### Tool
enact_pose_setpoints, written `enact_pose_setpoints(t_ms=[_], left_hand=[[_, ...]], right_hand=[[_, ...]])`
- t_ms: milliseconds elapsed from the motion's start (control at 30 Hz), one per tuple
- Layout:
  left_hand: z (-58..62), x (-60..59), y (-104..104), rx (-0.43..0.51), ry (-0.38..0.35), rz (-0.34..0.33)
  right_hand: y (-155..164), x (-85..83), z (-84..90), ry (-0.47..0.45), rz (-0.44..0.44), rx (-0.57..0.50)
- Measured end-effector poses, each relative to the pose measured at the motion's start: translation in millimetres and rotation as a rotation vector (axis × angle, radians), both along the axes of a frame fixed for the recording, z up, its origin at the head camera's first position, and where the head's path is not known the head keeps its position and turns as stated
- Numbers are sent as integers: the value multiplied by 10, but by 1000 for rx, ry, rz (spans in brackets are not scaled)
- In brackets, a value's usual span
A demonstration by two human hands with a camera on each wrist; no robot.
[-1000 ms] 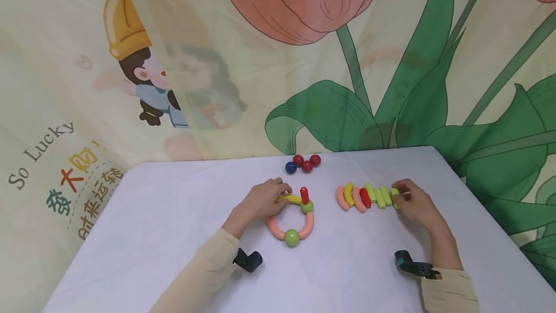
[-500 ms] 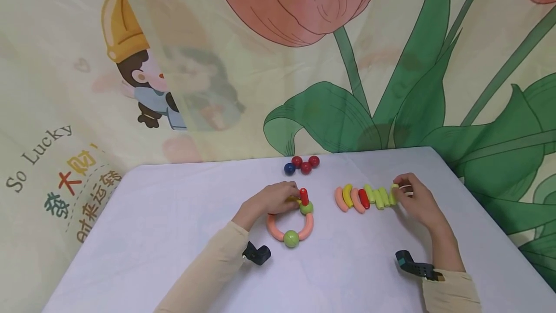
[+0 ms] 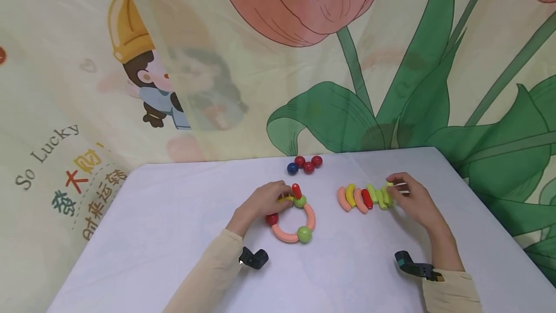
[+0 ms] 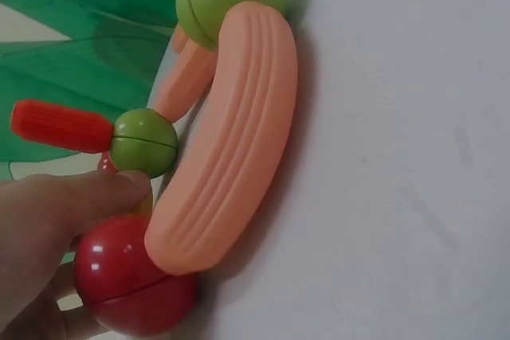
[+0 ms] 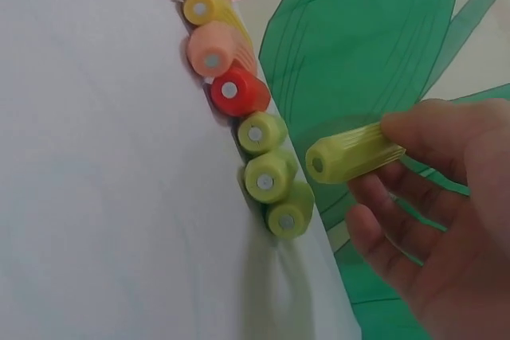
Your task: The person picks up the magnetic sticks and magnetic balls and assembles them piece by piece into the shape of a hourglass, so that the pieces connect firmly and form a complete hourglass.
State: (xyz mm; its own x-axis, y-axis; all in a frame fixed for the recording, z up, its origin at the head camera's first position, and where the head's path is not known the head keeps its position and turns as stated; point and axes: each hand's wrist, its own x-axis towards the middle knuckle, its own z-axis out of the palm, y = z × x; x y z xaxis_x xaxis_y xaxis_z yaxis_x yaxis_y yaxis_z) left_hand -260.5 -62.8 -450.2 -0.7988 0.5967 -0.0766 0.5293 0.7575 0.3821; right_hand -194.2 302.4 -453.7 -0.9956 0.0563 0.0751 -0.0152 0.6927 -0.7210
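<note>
On the white table (image 3: 173, 235) your two hands work well apart, each on its own cluster. Lower centre of the head view, the half-built ring (image 3: 292, 219) of salmon arcs and green balls lies flat under your left hand (image 3: 260, 203), whose fingers are curled onto its upper left part beside the red ball (image 3: 272, 219); in the left wrist view your thumb (image 4: 72, 201) presses just above that ball. A short red stick (image 3: 297, 191) juts up from the ring's top green ball (image 3: 299, 201). To the right, the row of loose sticks (image 3: 364, 198) runs left to right. Your right hand (image 3: 412, 202) is at its right end, pinching a yellow-green stick (image 5: 351, 157) lifted clear of the row. That stick's long axis points left toward the ring, and your right hand alone carries it.
</note>
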Motion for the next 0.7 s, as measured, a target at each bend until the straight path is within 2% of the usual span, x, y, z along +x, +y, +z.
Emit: enact_pose_setpoints(t_ms=[167,367,467,700], left_hand=[[0,37,-69,68,-39,46],[-6,88,-137,120,-91,145],[-22,115,-154,140,-96,173],[-114,147,-163,213,-61,190]], right_hand=[[-86,-6,-11,49,22,9],[-195,-19,-15,93,54,9],[-247,-17,3,87,55,-1],[-318,-30,22,64,55,-10]])
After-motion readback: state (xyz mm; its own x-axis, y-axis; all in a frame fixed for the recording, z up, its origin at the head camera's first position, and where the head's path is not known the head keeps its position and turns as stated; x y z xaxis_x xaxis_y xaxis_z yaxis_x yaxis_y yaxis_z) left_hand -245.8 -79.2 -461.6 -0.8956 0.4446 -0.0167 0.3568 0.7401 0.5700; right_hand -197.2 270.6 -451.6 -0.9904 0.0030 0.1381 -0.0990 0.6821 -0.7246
